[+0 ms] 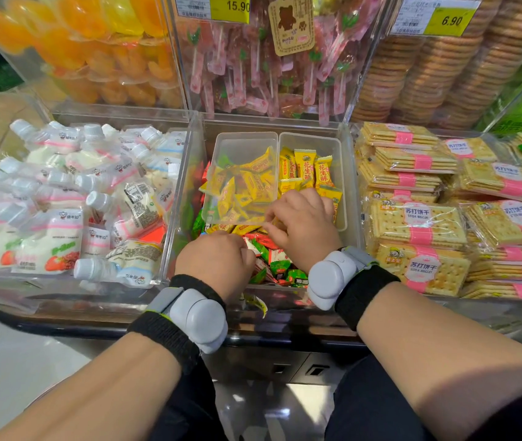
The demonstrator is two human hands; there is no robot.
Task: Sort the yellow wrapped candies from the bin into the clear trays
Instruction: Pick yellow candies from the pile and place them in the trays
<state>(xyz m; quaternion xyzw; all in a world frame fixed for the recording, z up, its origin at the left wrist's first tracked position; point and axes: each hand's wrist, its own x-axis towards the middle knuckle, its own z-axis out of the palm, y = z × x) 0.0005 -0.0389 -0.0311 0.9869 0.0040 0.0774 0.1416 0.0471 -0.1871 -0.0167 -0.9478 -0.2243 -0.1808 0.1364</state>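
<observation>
Setting: a shop display of clear bins, with price tags (pixel 237 6) above and lollipops (pixel 253 74) behind.
Head view, neighbours: white pouches (pixel 94 192) fill the compartment to your left and soda biscuit packs (pixel 418 224) are stacked to your right.
Bin: the centre bin (pixel 184 192) holds red and green candies (pixel 272 262) mixed with yellow ones.
Trays: the left tray (pixel 243 136) and right tray (pixel 344 186) sit side by side at the back of the bin, on top of the heap.
Task's thing: yellow candies (pixel 250 186) lie jumbled in the left tray, and more stand upright in the right one. A few show under the trays' near edge.
Left grip (pixel 218 259): knuckles up and fingers curled down into the mixed heap. What they close on is hidden, so I cannot tell.
Right grip (pixel 304 224): curled over the near rims of both trays. A scrap of yellow shows at the fingertips, but I cannot tell whether it is pinched.
Step in hand: probably picking yellow pieces from the heap and dropping them over the tray rim.
Doing it well: take one wrapper by its crimped end and lift it clear of the red and green ones before you move. Release inside the tray wall, not on the rim. Keep your wrists off the trays, since they rest on loose candy and could tip.
</observation>
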